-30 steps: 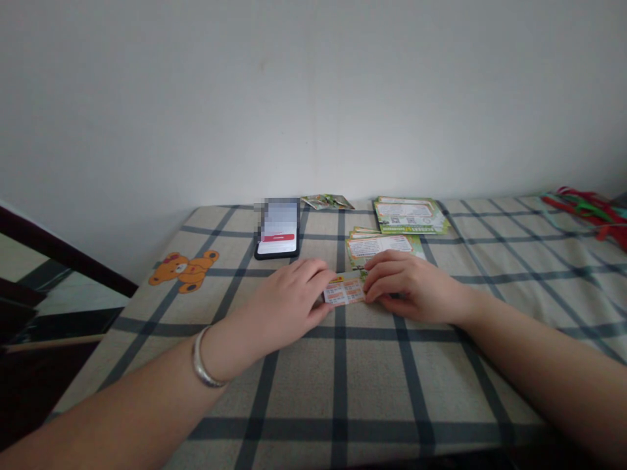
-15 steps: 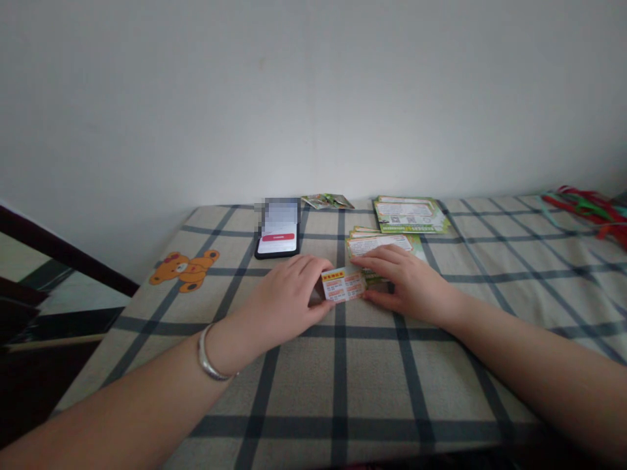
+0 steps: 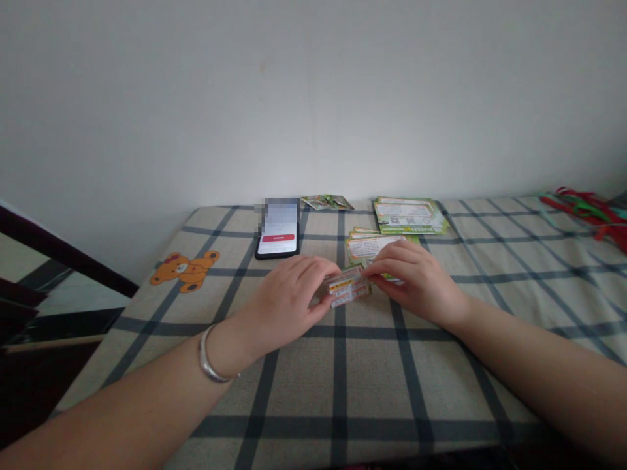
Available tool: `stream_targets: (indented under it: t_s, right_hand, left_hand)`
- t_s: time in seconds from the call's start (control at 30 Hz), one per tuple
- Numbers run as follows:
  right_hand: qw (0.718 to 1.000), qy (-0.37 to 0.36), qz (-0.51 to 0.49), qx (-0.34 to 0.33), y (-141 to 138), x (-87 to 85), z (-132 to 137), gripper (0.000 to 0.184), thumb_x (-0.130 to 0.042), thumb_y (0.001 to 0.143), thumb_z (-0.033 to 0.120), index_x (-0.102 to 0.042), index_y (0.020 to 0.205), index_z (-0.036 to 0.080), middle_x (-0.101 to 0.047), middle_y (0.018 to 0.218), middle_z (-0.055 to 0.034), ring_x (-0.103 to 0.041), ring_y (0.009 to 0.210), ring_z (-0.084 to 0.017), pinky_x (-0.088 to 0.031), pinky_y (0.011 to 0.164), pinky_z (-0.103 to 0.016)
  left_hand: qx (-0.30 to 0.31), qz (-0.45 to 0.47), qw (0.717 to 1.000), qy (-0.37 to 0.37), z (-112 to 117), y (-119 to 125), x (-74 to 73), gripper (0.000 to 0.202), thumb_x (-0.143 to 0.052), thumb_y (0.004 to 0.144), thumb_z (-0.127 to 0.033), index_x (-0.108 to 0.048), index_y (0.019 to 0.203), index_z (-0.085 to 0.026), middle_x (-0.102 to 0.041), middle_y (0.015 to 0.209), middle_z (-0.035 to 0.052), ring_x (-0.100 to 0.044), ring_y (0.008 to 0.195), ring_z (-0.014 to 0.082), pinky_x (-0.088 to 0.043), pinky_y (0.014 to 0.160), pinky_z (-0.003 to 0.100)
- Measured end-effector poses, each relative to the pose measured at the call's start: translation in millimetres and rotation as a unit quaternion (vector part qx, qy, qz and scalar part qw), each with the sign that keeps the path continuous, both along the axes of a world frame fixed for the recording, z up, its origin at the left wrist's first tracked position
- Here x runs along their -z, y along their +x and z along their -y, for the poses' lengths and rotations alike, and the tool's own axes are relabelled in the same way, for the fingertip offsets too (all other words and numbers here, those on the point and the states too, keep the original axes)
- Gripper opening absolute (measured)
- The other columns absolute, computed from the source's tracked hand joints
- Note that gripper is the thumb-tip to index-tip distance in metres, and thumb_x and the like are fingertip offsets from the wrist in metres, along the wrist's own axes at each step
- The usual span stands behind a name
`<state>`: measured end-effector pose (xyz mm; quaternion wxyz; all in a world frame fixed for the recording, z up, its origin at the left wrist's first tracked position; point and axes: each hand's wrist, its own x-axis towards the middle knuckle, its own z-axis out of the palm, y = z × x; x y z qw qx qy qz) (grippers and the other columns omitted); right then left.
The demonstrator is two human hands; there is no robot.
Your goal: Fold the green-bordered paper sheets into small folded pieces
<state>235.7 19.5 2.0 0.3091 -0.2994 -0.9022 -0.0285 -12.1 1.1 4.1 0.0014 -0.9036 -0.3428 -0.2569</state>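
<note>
Over a checked cloth (image 3: 304, 391), before a pale wall (image 3: 313, 98), holds a small printed card (image 3: 349, 292) at a slant, with white, yellow and orange print toward the camera. Grips the card's left end between thumb and bent fingers of the left hand (image 3: 289, 294), with thumb low and fingertips high along the edge. Pinches the card's upper right corner with fingertips and thumb of the right hand (image 3: 421, 284). Cannot tell about any fold in the card, nor about contact between its lower edge and the cloth. Wears a silver bangle (image 3: 204, 356) on the left wrist, nearer than the card and to its left. Shows, just beyond the card to the right, a fanned pile of green-edged sheets (image 3: 365, 245), partly covered by the right hand, and farther beyond the card that way, a second stack (image 3: 409, 215). Shows, beyond the card to the left, a phone (image 3: 279, 239) lying face up, lit, with a red button; straight beyond the card, by the wall, a shiny green packet (image 3: 327, 202); well left of the card, an orange bear picture (image 3: 183, 269); well right and beyond, a red and green tangle (image 3: 595, 212).
</note>
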Motion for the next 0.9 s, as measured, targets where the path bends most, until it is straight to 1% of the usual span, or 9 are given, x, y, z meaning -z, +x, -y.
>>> stream_targets:
  t_s: [0.17,0.33,0.4,0.47,0.6,0.77,0.9]
  right_hand:
    - [1.0,0.005,-0.012,-0.005,2,0.3,0,0.011,-0.057,0.088,0.018,-0.068,0.091,0.02,-0.068,0.087,-0.005,-0.058,0.083,-0.018,-0.046,0.075,-0.032]
    - [1.0,0.009,-0.01,-0.004,5,-0.2,-2,0.011,-0.057,0.089,0.019,-0.068,0.088,0.019,-0.069,0.088,-0.0051,-0.06,0.082,-0.017,-0.046,0.073,-0.031]
    - [0.999,0.029,0.016,0.0,8,-1.7,-2,0.012,-0.057,0.089,0.02,-0.069,0.088,0.019,-0.07,0.088,-0.0047,-0.061,0.081,-0.017,-0.046,0.072,-0.032]
    - [0.997,0.048,0.055,0.001,10,-3.5,-3,0.013,-0.056,0.089,0.019,-0.069,0.09,0.02,-0.07,0.091,-0.0044,-0.061,0.084,-0.018,-0.046,0.074,-0.032]
    - [0.99,0.062,0.123,0.003,13,-4.8,-3,0.016,-0.053,0.091,0.02,-0.069,0.096,0.02,-0.07,0.103,-0.0048,-0.06,0.098,-0.022,-0.047,0.084,-0.037]
    - [0.987,0.052,0.155,-0.008,9,-4.3,0,0.022,-0.052,0.093,0.022,-0.066,0.109,0.022,-0.069,0.109,-0.004,-0.058,0.104,-0.023,-0.046,0.087,-0.039]
    - [0.982,0.023,0.179,-0.056,1,-4.5,6,0.023,-0.051,0.093,0.023,-0.064,0.113,0.022,-0.068,0.114,-0.0006,-0.057,0.105,-0.022,-0.045,0.089,-0.037]
  left_hand:
    - [0.025,-0.012,1.0,0.006,-1,-2,-0.9,0.029,-0.058,0.087,-0.024,-0.052,0.114,-0.016,-0.061,0.112,0.0077,-0.056,0.106,0.021,-0.046,0.095,0.039]
    - [0.025,-0.042,0.999,0.018,-4,-5,2.4,0.034,-0.06,0.087,-0.03,-0.055,0.119,-0.018,-0.055,0.127,0.0091,-0.052,0.115,0.0238,-0.044,0.099,0.042]
    - [0.022,-0.046,0.998,0.025,-5,-5,4.0,0.034,-0.061,0.086,-0.029,-0.056,0.118,-0.018,-0.057,0.125,0.0077,-0.053,0.113,0.0234,-0.045,0.097,0.042]
    - [0.022,-0.045,0.998,0.032,-7,-5,5.2,0.032,-0.061,0.086,-0.026,-0.057,0.117,-0.018,-0.06,0.119,0.0058,-0.054,0.109,0.0217,-0.045,0.096,0.04]
    - [0.017,-0.049,0.997,0.051,-7,-4,6.5,0.032,-0.061,0.086,-0.022,-0.057,0.118,-0.017,-0.062,0.115,0.0051,-0.055,0.105,0.0205,-0.046,0.095,0.039]
    - [0.008,-0.058,0.996,0.071,-8,-4,7.0,0.033,-0.062,0.086,-0.021,-0.058,0.118,-0.016,-0.063,0.112,0.006,-0.056,0.102,0.0221,-0.047,0.093,0.04]
    - [0.005,-0.063,0.995,0.08,-8,-4,6.8,0.033,-0.063,0.086,-0.023,-0.058,0.118,-0.016,-0.063,0.111,0.0066,-0.057,0.102,0.023,-0.048,0.092,0.041]
